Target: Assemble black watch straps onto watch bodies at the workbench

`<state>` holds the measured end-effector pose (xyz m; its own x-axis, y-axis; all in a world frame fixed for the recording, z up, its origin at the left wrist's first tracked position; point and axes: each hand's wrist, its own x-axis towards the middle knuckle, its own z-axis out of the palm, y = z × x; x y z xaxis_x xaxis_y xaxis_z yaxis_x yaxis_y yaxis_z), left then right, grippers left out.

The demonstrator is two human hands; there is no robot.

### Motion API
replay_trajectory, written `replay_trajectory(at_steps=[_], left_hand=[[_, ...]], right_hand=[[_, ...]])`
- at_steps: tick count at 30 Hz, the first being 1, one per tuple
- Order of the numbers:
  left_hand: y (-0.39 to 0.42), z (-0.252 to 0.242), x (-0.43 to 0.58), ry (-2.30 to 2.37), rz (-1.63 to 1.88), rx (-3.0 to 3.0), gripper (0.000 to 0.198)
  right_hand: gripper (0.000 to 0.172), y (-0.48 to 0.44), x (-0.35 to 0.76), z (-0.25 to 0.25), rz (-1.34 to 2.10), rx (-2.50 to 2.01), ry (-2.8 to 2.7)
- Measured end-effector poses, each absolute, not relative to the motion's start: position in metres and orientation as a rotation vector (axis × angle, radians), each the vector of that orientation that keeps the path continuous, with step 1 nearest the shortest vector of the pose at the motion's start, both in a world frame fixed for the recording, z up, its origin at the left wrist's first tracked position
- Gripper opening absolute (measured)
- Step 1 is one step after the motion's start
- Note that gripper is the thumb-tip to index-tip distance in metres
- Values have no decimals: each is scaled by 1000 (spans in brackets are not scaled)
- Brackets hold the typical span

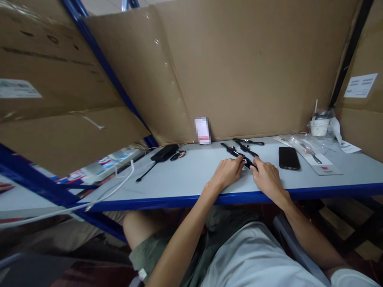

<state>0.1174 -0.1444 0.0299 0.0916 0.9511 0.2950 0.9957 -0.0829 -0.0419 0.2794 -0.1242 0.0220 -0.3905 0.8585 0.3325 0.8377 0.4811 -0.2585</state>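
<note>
Both of my hands are at the front of the table, closed on the two ends of a black spokeshave (pixel 247 161) with a shiny part at its middle. My left hand (pixel 228 172) grips its left handle, and my right hand (pixel 268 176) has the right handle between thumb and fingers. Just behind them lie more black spokeshaves: one at the left (pixel 229 148), one in the middle (pixel 245 148) and one at the back (pixel 253 142). Their handles lie close together and partly overlap. Fine details of the held tool are hidden by my fingers.
A black phone (pixel 289 158) lies right of my hands, beside a carded plastic package (pixel 327 169). At the back right stands a bagged cup (pixel 319 126). Another phone (pixel 203 131) leans on the cardboard wall (pixel 254 71). Leftward are a black box with cable (pixel 166 153) and keys (pixel 178 155).
</note>
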Motion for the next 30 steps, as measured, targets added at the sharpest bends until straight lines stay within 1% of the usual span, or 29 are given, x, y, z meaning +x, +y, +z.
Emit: replay_trajectory(at_steps=[4,6,13,16,21,26,30], left_hand=[[-145,29,119,-1934,-132,-2151,37],[-145,29,120,-1918,-118,-2161,37],[-147,30,121,-1935,-314,-2114,35],[-147,30,122,-1947,-423,-2084,38],[-146,30,123,-1952,-437,-2092,34],[-147,29,122,-1918,-442,-2110,32],[-146,27,120,-1901,-502,-2128,24]], right_hand=[[20,-124,279,22,49,-1422,-2328],[21,-125,279,22,41,-1431,-2313],[20,-125,279,22,62,-1415,-2273],[19,-125,278,21,69,-1383,-2285],[17,-125,278,21,78,-1354,-2292],[19,-125,279,23,134,-1380,-2254],[19,-125,279,22,128,-1381,-2250]])
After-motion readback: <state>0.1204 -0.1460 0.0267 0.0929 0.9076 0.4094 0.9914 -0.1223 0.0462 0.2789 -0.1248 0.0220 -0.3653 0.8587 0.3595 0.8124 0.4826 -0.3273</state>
